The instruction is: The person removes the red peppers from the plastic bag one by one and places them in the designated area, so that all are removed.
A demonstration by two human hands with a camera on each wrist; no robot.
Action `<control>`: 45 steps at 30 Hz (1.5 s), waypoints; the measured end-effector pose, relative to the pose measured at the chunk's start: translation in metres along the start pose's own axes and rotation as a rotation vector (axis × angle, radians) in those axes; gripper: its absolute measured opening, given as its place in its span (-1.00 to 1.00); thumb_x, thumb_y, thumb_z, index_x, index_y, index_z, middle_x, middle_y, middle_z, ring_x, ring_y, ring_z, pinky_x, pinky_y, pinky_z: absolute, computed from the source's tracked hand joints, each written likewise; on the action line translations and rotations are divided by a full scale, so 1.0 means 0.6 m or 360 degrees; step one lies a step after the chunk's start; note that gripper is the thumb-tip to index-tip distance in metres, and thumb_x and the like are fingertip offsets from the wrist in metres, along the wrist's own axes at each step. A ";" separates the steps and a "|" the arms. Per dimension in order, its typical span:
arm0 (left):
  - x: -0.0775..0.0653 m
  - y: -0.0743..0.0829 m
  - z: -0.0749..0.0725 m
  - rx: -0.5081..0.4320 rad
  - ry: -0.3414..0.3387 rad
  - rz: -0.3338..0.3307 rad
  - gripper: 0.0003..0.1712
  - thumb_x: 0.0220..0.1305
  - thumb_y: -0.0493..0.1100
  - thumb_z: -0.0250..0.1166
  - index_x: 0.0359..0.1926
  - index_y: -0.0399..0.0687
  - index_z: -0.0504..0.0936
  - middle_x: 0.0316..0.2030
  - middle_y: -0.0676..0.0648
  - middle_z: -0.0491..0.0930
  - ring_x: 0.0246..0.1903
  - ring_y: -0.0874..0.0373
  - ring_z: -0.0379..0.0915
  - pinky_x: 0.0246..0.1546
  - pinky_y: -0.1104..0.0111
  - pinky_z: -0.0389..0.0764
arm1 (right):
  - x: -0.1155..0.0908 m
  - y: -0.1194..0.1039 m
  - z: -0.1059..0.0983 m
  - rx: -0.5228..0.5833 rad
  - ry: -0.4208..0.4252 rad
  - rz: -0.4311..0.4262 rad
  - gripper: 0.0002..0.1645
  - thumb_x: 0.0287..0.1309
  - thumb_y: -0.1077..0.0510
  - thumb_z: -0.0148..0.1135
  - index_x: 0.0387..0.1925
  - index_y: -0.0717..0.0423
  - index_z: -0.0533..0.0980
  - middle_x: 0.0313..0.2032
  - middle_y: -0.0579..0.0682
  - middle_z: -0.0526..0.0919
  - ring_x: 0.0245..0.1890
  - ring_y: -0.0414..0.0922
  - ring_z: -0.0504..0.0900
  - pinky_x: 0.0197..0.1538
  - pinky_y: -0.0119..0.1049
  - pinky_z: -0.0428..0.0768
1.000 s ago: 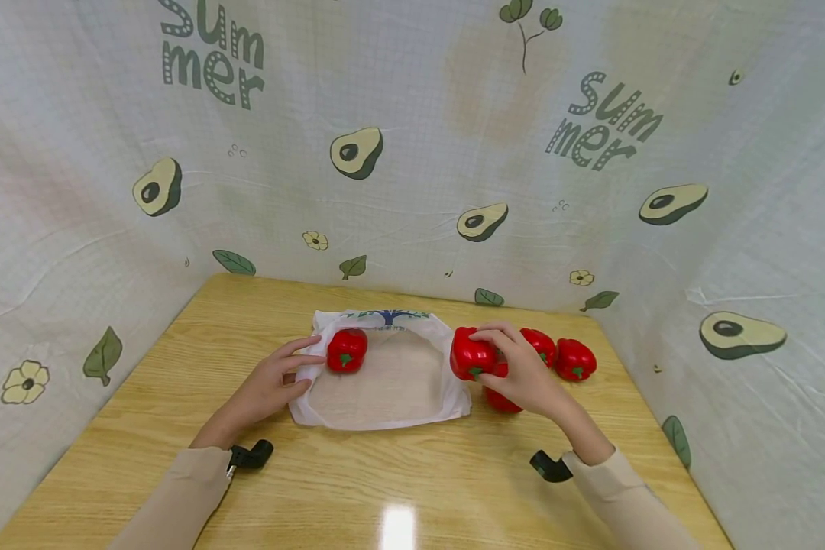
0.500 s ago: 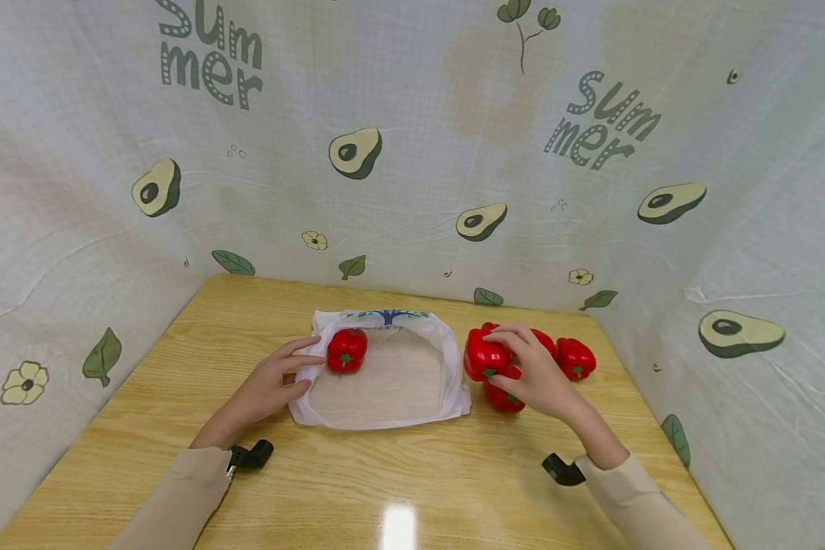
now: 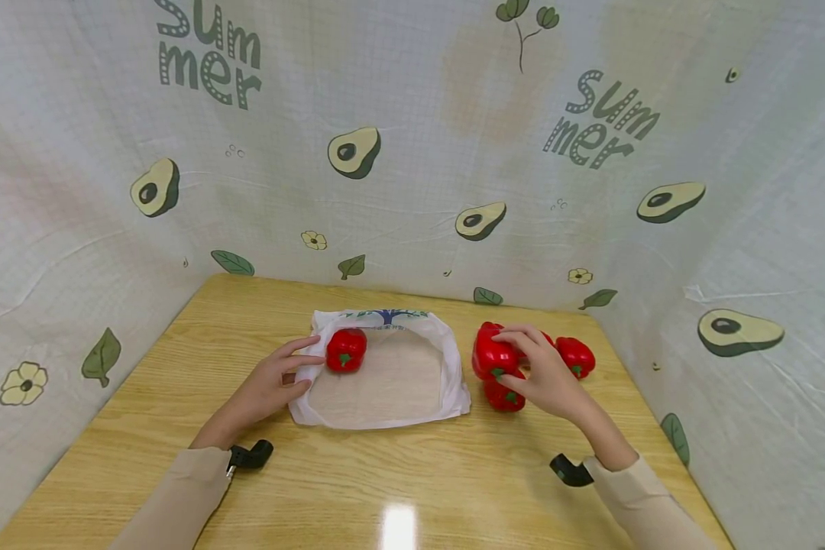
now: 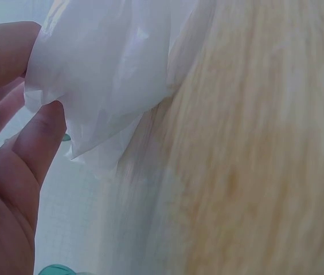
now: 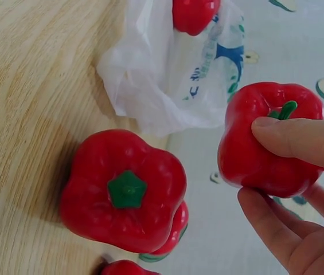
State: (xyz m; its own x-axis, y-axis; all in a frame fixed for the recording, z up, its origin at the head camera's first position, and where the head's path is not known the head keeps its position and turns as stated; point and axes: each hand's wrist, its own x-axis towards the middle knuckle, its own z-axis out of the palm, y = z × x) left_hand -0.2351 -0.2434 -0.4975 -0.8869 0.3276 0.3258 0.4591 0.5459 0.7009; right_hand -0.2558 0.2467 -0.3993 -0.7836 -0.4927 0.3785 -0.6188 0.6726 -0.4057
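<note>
A white plastic bag (image 3: 457, 397) lies with its mouth spread on the table. At its left edge my left hand (image 3: 264, 386) holds the film; in the left wrist view the bag (image 4: 104, 69) passes between thumb and fingers. One red bell pepper (image 3: 346, 349) sits inside, near that hand. To the right of the bag, my right hand (image 3: 546, 378) grips another red bell pepper (image 3: 492, 357). The right wrist view shows this pepper (image 5: 250, 154) raised off the table, thumb beside its green stem. Below it stands a bell pepper (image 3: 504, 396), stem outward.
Another bell pepper (image 3: 576, 356) stands at the right, beyond my right hand, and one more is partly hidden behind the fingers. The wooden table (image 3: 330, 489) runs back to a printed cloth (image 3: 412, 176) that hangs behind and on both sides.
My right hand has moved to the right, away from the bag's edge, with the bell pepper still in its grip. The left hand and the bag have stayed put.
</note>
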 end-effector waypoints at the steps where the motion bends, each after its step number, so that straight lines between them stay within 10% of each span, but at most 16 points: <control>1: 0.000 0.000 0.000 0.0001 -0.0001 -0.0003 -0.54 0.34 -0.42 0.38 0.25 -0.14 0.72 0.56 -0.12 0.31 0.37 -0.18 0.37 -0.03 0.39 0.66 | -0.001 0.001 -0.001 -0.0002 0.0004 -0.0003 -0.17 -0.04 0.42 0.65 0.28 0.13 0.51 0.31 0.13 0.48 0.22 0.16 0.57 0.08 0.09 0.74; 45: -0.001 -0.005 0.002 0.0015 -0.0008 0.0008 -0.53 0.35 -0.40 0.41 0.26 -0.10 0.72 0.57 -0.11 0.30 0.38 -0.20 0.39 0.02 0.35 0.68 | -0.047 0.051 -0.014 -0.0124 0.0085 0.0012 -0.19 -0.11 0.46 0.66 0.23 0.16 0.54 0.20 0.09 0.53 0.12 0.07 0.60 -0.01 -0.10 0.78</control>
State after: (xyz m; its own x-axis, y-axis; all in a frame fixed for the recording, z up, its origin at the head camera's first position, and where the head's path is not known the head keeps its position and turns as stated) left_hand -0.2357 -0.2445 -0.5003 -0.8844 0.3342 0.3259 0.4639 0.5515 0.6933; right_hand -0.2522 0.2860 -0.4155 -0.7830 -0.4587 0.4202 -0.6051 0.7183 -0.3434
